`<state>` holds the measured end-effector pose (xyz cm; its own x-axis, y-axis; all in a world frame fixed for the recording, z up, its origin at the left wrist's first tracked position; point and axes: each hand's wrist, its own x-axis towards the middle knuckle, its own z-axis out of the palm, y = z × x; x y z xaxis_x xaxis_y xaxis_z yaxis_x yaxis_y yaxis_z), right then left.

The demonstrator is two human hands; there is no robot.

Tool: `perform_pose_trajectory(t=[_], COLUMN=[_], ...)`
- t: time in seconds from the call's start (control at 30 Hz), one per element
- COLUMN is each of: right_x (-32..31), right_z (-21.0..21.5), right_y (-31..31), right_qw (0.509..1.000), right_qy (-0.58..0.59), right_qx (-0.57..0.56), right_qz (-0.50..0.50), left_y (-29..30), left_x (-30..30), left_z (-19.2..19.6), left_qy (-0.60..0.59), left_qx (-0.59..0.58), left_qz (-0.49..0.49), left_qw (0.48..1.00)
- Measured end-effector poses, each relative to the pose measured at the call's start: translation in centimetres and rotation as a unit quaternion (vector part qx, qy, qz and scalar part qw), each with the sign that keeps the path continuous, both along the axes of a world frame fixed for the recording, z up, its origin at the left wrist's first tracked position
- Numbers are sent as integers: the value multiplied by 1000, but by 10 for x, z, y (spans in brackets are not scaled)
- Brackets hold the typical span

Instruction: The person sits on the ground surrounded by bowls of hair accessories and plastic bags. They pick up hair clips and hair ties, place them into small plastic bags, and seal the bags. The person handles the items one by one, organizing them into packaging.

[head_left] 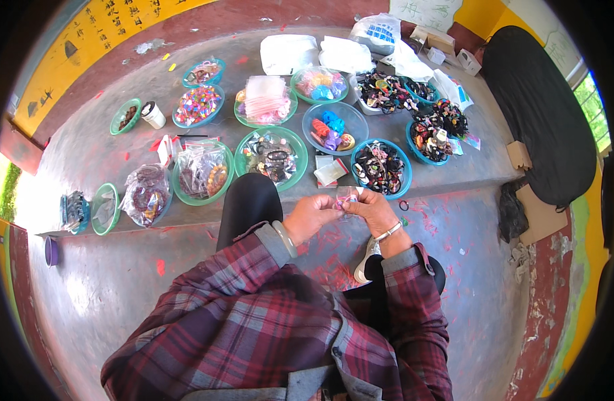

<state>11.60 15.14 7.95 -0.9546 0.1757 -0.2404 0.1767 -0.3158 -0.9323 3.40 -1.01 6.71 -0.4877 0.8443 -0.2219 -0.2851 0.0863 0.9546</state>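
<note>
Both of my hands meet in front of my knees around a small clear plastic bag with something pink and bluish in it, too small to name. My left hand pinches the bag's left side between thumb and fingers. On its other side, my right hand also grips it, thumb and finger pressed together. Just beyond them, a blue bowl of dark hair ties and a white packet sit on the raised grey ledge. One dark ring-shaped band lies right of my right hand.
Across the ledge stand several bowls: one with a bagged bead bracelet, one with colourful small pieces, one with pink bags. A white cup stands left. White sacks lie behind; a black oval object leans right.
</note>
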Motion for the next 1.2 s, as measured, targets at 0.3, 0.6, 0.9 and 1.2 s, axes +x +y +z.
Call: perform_pose_trajectory(t=[0.3,0.6,0.9,1.2], right_x=[-6,-7,-5,17], right_z=[2,-8,-12,7], right_y=[1,8,14,23], right_qw=[999,996,996,992], right_qy=[29,-41,-47,-31], right_qx=[40,45,40,-20], right_qz=[-18,-68,-60,-123], left_y=[1,-42,-71,-95], left_x=[-7,-104,-187,-167], left_z=[4,-1,-86,-133], left_qy=[-8,-126,-129,-107], left_qx=[74,29,-36,-163], left_qz=[75,256,325,282], left_qw=[994,958,936,939])
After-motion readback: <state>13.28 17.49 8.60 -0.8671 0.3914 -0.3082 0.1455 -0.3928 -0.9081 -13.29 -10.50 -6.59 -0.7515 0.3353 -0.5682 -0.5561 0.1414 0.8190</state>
